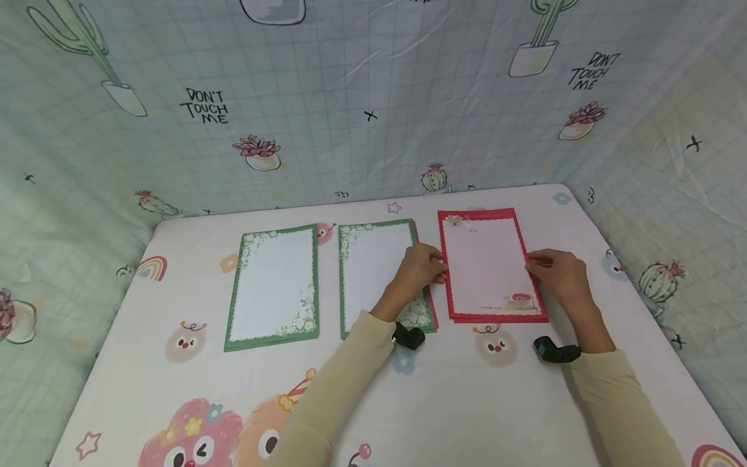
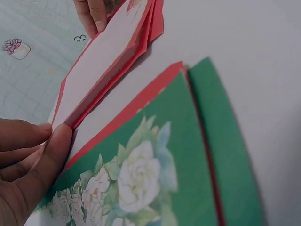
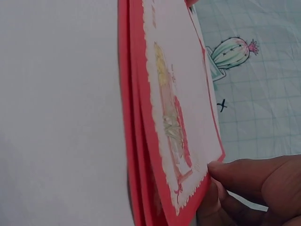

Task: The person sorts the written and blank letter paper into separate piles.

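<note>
A red-bordered sheet of paper (image 1: 484,266) with a pale pink centre and a small cake picture lies on top of other red sheets at the right. My left hand (image 1: 415,269) pinches its left edge between thumb and fingers, and my right hand (image 1: 559,275) pinches its right edge. In the right wrist view the top sheet (image 3: 181,94) bows up slightly over the red sheets beneath. Under my left forearm sits a green-bordered stack (image 1: 367,272) with white flowers; a red edge shows beneath its top sheet (image 2: 141,174).
Another green-bordered stack (image 1: 274,285) lies at the left of the table. The white tablecloth (image 1: 467,402) has printed cartoon figures. A cactus-print curtain (image 1: 373,149) hangs behind the table and at both sides. A black camera mount (image 1: 557,350) sits at my right wrist.
</note>
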